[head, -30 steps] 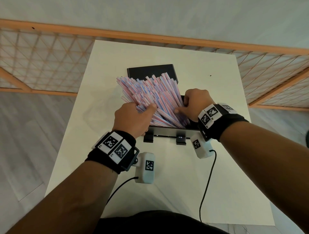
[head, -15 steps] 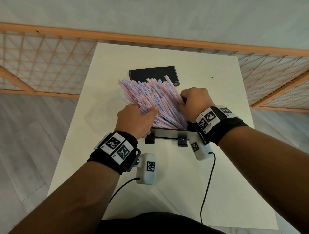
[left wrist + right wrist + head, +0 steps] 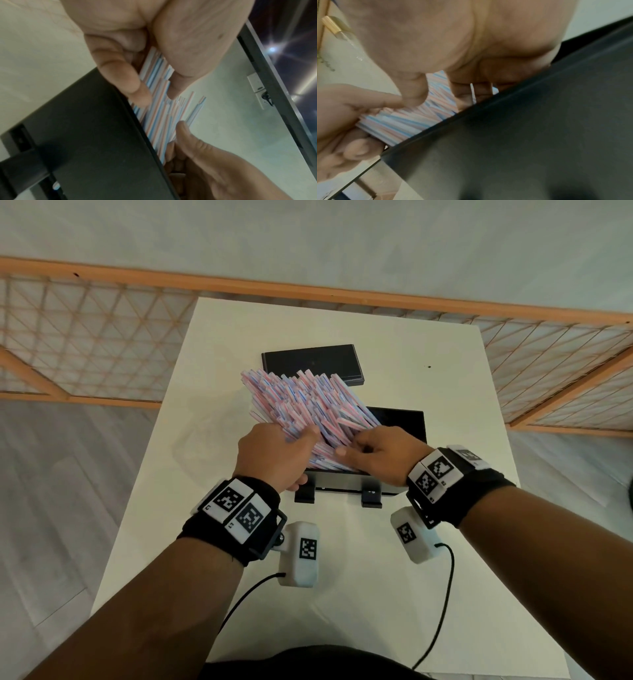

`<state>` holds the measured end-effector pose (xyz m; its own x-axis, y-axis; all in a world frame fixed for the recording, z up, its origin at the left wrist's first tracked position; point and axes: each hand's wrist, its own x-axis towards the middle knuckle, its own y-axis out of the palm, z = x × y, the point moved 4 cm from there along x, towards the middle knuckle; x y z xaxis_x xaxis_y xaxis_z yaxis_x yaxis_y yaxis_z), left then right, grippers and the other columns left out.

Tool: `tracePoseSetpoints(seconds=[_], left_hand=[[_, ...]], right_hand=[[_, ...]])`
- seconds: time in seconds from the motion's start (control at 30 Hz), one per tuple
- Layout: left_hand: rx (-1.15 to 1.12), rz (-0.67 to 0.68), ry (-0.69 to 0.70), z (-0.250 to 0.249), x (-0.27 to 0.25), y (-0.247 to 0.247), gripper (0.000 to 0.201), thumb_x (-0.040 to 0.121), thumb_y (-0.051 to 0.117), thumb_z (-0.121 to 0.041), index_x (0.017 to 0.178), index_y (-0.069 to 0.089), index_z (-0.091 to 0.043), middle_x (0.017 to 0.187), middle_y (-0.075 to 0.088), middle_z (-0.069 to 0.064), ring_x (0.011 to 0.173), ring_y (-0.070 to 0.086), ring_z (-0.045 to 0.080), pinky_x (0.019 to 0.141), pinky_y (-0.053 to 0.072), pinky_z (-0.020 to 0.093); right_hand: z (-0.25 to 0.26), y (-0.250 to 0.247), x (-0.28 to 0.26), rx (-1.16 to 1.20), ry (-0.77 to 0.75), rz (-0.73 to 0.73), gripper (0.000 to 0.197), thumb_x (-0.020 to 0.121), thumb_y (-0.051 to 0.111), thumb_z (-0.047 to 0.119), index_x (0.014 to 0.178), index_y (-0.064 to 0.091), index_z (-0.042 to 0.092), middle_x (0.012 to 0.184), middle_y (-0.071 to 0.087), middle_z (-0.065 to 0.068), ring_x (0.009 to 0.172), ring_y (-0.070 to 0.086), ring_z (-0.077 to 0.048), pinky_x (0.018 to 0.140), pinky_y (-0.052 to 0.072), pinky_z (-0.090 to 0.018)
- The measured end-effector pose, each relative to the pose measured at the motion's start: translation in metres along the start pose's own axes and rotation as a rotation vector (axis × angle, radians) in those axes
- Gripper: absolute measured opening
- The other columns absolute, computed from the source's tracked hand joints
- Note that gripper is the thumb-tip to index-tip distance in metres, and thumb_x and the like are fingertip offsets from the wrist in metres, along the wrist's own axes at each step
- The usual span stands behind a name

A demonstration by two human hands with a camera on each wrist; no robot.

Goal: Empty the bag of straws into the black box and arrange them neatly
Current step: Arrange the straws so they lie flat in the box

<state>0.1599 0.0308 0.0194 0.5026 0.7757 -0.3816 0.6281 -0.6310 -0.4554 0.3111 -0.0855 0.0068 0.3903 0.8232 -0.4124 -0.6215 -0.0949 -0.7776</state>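
Straws (image 3: 301, 405), a thick bundle of paper-wrapped sticks striped pink, blue and white, stand tilted in the black box (image 3: 404, 422), their lower ends down inside it and their upper ends fanned out toward the far left, above the rim. I see the box sitting near the middle of the white table (image 3: 376, 594), with two black clasps on its near wall. My left hand (image 3: 274, 455) grips the left side of the bundle low down, thumb on the near face and fingers curled round behind; in the left wrist view the fingers (image 3: 120, 75) and the thumb clamp the striped straws (image 3: 159, 108) right against the dark wall of the box (image 3: 85, 135). My right hand (image 3: 380, 455) is on the right side of the bundle, just above the rim, its fingers bent in among the straws and its thumb stretched toward the left hand. From the right wrist view I see the right fingers (image 3: 464, 92) curled with at least one straw caught between them, and the striped ends (image 3: 399, 124) lying along the box edge (image 3: 522, 135). The two hands are close together, nearly touching. Beyond the box, a flat black lid (image 3: 311, 362) lies on the table, partly hidden by the straw tips. A wooden lattice railing (image 3: 102, 337) runs behind the table.
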Motion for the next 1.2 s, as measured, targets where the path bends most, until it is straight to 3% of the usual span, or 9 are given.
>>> tracePoseSetpoints(seconds=[0.2,0.4,0.53,0.6,0.7,0.8,0.97,1.13,1.2], left_hand=[[-0.087,0.046,-0.098,0.009,0.005,0.006,0.04,0.084,0.071,-0.054,0.089,0.074,-0.015,0.066,0.07,0.003,0.043,0.067,0.022,0.043,0.049,0.025],[-0.027,0.057,-0.095,0.01,0.007,0.008,0.056,0.088,0.066,-0.054,0.087,0.068,0.002,0.055,0.057,0.004,0.035,0.058,0.02,0.038,0.04,0.021],[-0.063,0.035,-0.067,0.007,0.005,0.011,0.052,0.093,0.063,-0.05,0.078,0.067,-0.001,0.048,0.057,0.002,0.035,0.059,0.02,0.037,0.041,0.022],[-0.107,0.003,-0.068,0.005,0.003,0.01,0.054,0.094,0.061,-0.051,0.074,0.065,-0.001,0.045,0.057,0.002,0.038,0.06,0.023,0.038,0.041,0.023],[-0.1,0.008,-0.057,0.0,-0.004,0.014,0.052,0.097,0.056,-0.053,0.08,0.07,-0.006,0.055,0.068,0.007,0.041,0.064,0.026,0.038,0.045,0.025],[0.142,0.016,0.087,-0.007,-0.012,0.016,0.045,0.094,0.056,-0.058,0.081,0.064,-0.016,0.067,0.068,0.0,0.056,0.065,0.024,0.055,0.052,0.032],[0.255,-0.31,0.29,-0.009,-0.012,-0.018,0.047,0.082,0.069,-0.055,0.085,0.05,-0.012,0.087,0.056,0.002,0.078,0.049,0.022,0.067,0.028,0.027],[0.057,-0.257,0.02,0.013,0.002,-0.026,0.083,0.073,0.081,-0.059,0.123,0.036,-0.01,0.118,0.048,0.004,0.097,0.054,0.022,0.078,0.049,0.034],[-0.037,-0.164,-0.086,0.018,0.003,-0.02,0.083,0.072,0.079,-0.063,0.122,0.034,-0.015,0.112,0.057,0.008,0.092,0.064,0.027,0.062,0.059,0.036]], right_hand=[[0.002,0.006,-0.006,0.36,-0.173,0.015,0.039,0.072,0.07,0.055,0.089,0.068,0.02,0.076,0.067,-0.001,0.067,0.058,-0.01,0.069,0.052,-0.035],[0.012,0.014,-0.002,-0.018,-0.202,0.012,0.036,0.083,0.063,0.061,0.09,0.057,0.026,0.082,0.057,0.008,0.072,0.053,-0.011,0.066,0.041,-0.025],[0.017,0.024,0.0,-0.103,-0.225,0.023,0.049,0.09,0.054,0.059,0.117,0.059,0.019,0.109,0.06,-0.001,0.102,0.056,-0.02,0.083,0.041,-0.026],[0.018,0.019,-0.002,-0.029,-0.235,-0.012,0.042,0.094,0.056,0.049,0.121,0.058,0.016,0.107,0.061,0.0,0.099,0.056,-0.018,0.079,0.037,-0.023],[0.02,0.013,-0.002,0.046,-0.241,-0.051,0.031,0.095,0.057,0.041,0.111,0.056,0.015,0.095,0.059,0.004,0.086,0.056,-0.014,0.071,0.039,-0.025],[0.017,0.022,-0.002,-0.033,-0.253,0.012,0.035,0.092,0.06,0.043,0.115,0.056,0.016,0.108,0.062,-0.004,0.099,0.058,-0.022,0.084,0.047,-0.034],[0.006,0.003,-0.018,-0.083,-0.199,-0.115,0.036,0.084,0.069,0.045,0.102,0.058,0.016,0.095,0.057,0.002,0.086,0.054,-0.018,0.078,0.045,-0.031],[-0.017,-0.02,-0.03,-0.157,-0.024,-0.097,0.046,0.081,0.059,0.065,0.087,0.063,0.019,0.081,0.052,0.001,0.084,0.05,-0.015,0.072,0.042,-0.028],[-0.018,-0.026,-0.024,-0.175,0.037,-0.119,0.05,0.078,0.06,0.067,0.097,0.06,0.021,0.095,0.047,-0.004,0.088,0.052,-0.019,0.078,0.046,-0.029]])
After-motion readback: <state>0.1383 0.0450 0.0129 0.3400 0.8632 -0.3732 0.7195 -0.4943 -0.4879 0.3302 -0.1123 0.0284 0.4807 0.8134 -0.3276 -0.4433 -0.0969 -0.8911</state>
